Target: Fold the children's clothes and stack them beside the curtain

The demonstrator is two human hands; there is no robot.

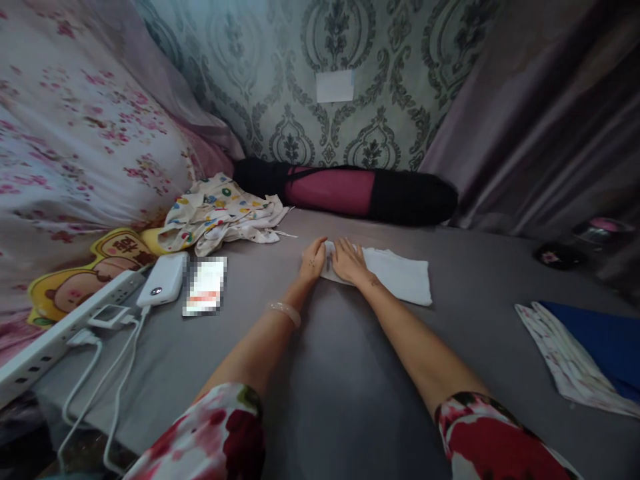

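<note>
A white folded cloth (pixel 400 273) lies flat on the grey sheet in front of me, longer from side to side than front to back. Its left end is under and between my hands. My left hand (pixel 313 260) rests against that left end, turned partly on its side, its fingers stretched forward and partly hidden. Palm down on the cloth, my right hand (pixel 349 261) lies flat with its fingers apart. The right part of the cloth is uncovered.
At left are a power strip (pixel 65 333), a white power bank (pixel 163 279) with cables, a blurred-out phone-shaped item (pixel 205 287) and a patterned garment (pixel 225 213). A black and maroon long bag (pixel 330 191) lies along the wall. Folded blue fabric (pixel 595 340) is at right.
</note>
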